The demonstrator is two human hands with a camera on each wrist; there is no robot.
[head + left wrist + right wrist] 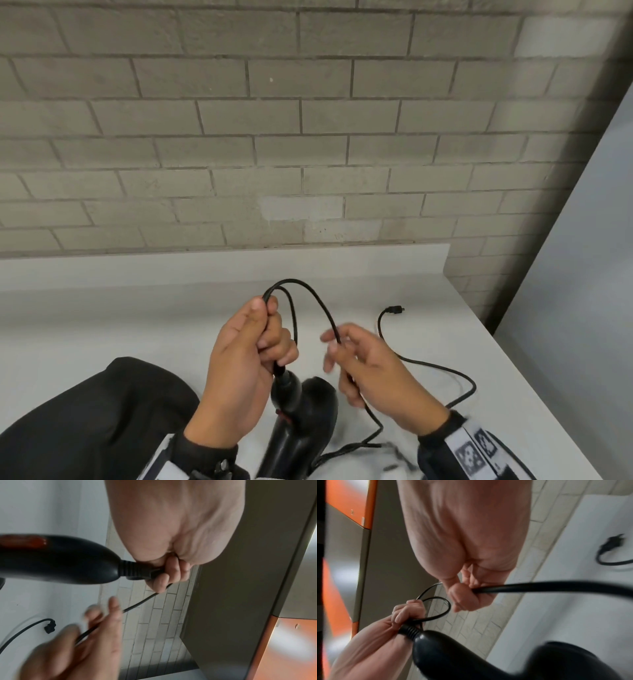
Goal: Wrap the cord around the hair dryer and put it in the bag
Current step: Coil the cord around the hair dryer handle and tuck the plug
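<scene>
While two hands [246, 359] [373, 373] grip — one cord [308, 291].

Black hair dryer [301, 421]: glossy, red switch on handle, handle end up, held above the white counter. Black cord [318, 301] exits the ribbed strain relief, forms a small loop plus a larger arch, then trails right across the counter; plug [395, 309] lies flat, unconnected. Black bag [96, 418] lies at left, beside the dryer.

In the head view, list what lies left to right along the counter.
Bag → left hand → hair dryer → right hand → plug.
</scene>
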